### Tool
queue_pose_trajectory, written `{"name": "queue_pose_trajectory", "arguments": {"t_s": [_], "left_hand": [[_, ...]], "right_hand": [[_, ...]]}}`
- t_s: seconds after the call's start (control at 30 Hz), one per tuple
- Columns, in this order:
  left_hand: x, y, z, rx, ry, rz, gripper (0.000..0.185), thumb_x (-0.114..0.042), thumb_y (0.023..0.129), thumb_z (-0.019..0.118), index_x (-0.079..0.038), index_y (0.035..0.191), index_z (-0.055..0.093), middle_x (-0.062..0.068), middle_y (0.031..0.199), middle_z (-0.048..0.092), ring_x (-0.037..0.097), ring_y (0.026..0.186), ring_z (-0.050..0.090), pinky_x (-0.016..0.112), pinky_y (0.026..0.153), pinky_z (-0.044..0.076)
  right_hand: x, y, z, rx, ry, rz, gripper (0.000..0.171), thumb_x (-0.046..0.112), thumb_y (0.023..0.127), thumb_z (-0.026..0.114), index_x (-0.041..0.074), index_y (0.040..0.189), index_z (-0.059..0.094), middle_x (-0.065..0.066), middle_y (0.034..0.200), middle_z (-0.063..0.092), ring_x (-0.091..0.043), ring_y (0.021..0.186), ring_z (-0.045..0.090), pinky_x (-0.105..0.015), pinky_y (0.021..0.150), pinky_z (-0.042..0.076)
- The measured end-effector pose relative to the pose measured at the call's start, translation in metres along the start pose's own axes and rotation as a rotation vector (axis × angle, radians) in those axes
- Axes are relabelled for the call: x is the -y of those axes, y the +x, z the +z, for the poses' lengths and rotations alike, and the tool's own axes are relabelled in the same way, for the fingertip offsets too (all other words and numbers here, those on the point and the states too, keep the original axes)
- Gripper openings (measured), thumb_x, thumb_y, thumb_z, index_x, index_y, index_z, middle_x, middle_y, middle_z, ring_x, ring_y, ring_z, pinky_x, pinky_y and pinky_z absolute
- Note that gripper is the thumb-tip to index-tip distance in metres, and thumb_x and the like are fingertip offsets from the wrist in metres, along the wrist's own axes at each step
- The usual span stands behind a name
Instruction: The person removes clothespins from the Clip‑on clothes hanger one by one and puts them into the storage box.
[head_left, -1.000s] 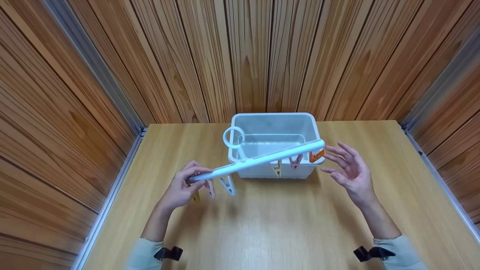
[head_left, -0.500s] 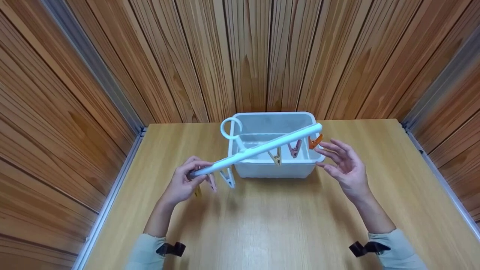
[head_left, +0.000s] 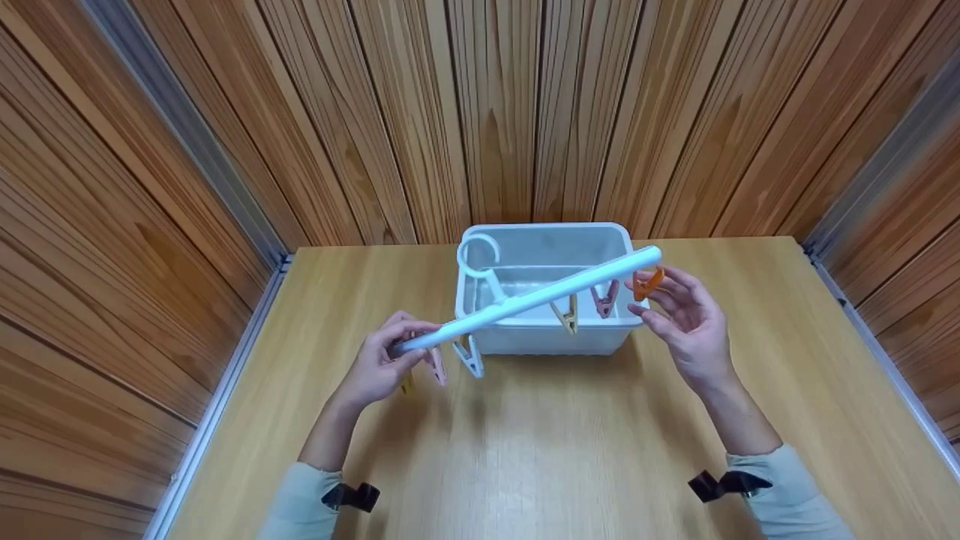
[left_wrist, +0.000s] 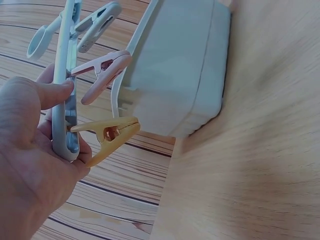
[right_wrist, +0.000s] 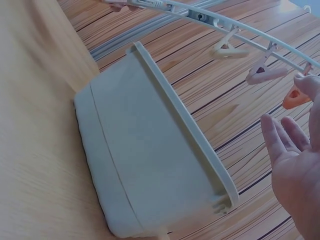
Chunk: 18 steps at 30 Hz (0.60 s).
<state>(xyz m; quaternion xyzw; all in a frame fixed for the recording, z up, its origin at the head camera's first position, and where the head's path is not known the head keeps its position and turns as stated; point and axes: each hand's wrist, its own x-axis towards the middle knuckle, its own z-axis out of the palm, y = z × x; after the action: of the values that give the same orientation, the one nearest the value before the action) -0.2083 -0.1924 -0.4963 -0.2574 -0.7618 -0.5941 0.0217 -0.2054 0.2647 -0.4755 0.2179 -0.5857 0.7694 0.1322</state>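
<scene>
A pale blue plastic clip hanger slants above the tabletop, its right end higher and its ring-shaped hook toward the back. My left hand grips its left end, the thumb over the bar. Below the bar dangle a yellow clip, a pale pink clip, a light blue clip, a beige clip, a mauve clip and an orange clip. My right hand is at the orange clip, fingers spread and loosely bent around it, thumb apart below.
Behind the hanger, a light grey plastic tub stands on the wooden table. It is close to the back wood-panelled wall. Metal strips run along the sides of the table.
The hanger's right end has risen, then the whole hanger has shifted to the right with my left hand. My right hand has moved left and up, bringing its fingers around the orange clip.
</scene>
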Motion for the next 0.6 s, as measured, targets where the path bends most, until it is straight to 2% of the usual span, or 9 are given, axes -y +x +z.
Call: {"name": "queue_pose_trajectory", "arguments": {"t_s": [0.37, 0.6], "left_hand": [[0.0012, -0.0010, 0.0012, 0.022, -0.007, -0.057, 0.033, 0.004, 0.107, 0.069, 0.005, 0.140, 0.071, 0.026, 0.125, 0.063, 0.018, 0.119, 0.065, 0.024, 0.106, 0.055], [0.0048, -0.0028, 0.0018, 0.034, -0.008, -0.097, 0.034, 0.003, 0.108, 0.068, 0.003, 0.142, 0.071, 0.025, 0.126, 0.063, 0.021, 0.121, 0.065, 0.028, 0.108, 0.055]], "right_hand": [[0.0023, 0.0030, 0.0063, -0.098, -0.024, 0.001, 0.050, -0.018, 0.101, 0.069, 0.007, 0.144, 0.069, -0.001, 0.131, 0.079, -0.011, 0.120, 0.078, -0.027, 0.101, 0.065], [0.0038, 0.0033, 0.0072, -0.157, -0.107, 0.025, 0.042, -0.016, 0.099, 0.074, 0.010, 0.132, 0.075, 0.004, 0.117, 0.081, -0.009, 0.109, 0.079, -0.020, 0.097, 0.065]]}}
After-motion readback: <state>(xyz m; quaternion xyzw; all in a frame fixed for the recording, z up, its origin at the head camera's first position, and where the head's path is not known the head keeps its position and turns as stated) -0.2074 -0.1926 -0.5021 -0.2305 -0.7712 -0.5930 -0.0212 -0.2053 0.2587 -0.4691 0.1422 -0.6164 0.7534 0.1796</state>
